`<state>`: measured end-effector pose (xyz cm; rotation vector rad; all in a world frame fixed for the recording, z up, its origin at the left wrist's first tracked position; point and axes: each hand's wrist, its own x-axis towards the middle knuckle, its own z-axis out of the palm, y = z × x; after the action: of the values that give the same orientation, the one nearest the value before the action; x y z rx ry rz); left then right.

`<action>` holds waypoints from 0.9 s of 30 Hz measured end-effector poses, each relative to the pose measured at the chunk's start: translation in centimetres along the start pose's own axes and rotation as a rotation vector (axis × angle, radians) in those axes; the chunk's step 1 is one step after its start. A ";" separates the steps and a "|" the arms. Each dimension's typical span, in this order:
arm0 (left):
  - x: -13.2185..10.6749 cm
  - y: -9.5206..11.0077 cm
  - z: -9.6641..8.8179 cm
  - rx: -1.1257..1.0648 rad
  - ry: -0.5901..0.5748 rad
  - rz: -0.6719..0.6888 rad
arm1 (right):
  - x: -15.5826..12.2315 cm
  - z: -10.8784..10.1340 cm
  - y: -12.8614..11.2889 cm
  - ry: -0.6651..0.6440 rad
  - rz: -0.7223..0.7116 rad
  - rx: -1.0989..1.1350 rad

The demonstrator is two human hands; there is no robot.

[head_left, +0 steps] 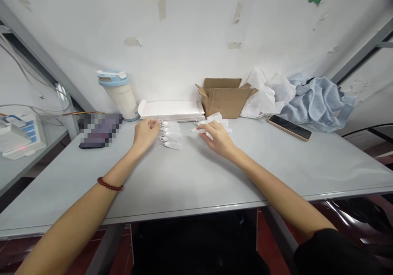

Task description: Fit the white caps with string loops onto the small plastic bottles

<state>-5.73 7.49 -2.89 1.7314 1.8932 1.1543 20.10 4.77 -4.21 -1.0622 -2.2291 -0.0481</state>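
Head view: open cardboard box [225, 103] behind white tags [215, 116].

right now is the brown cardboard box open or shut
Open: the cardboard box has its side flaps sticking outward at the top. What it holds, I cannot tell.

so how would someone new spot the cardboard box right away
On the gray table, look along the white wall. Between the low white stack and white plastic bag stands the cardboard box; unlike both, it is brown with open flaps.
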 end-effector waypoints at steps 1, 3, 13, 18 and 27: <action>-0.2 0.2 0.0 0.030 -0.008 0.010 | 0.0 -0.1 0.0 0.031 0.016 0.037; -0.5 0.7 -0.1 0.061 -0.013 0.022 | 0.0 -0.2 -0.1 0.087 0.042 0.092; -2.7 3.3 -0.3 -0.218 -0.405 0.103 | 0.3 -1.6 -1.6 0.148 0.318 0.503; -3.8 4.5 -0.1 -0.268 -0.578 0.073 | 0.4 -1.9 -2.1 0.128 0.342 0.606; -4.1 4.7 0.1 -0.302 -0.650 0.091 | 0.4 -2.0 -2.6 0.122 0.351 0.709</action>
<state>-1.66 3.32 -0.64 1.7475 1.2002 0.7244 19.21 2.65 -1.78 -0.9800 -1.7003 0.7493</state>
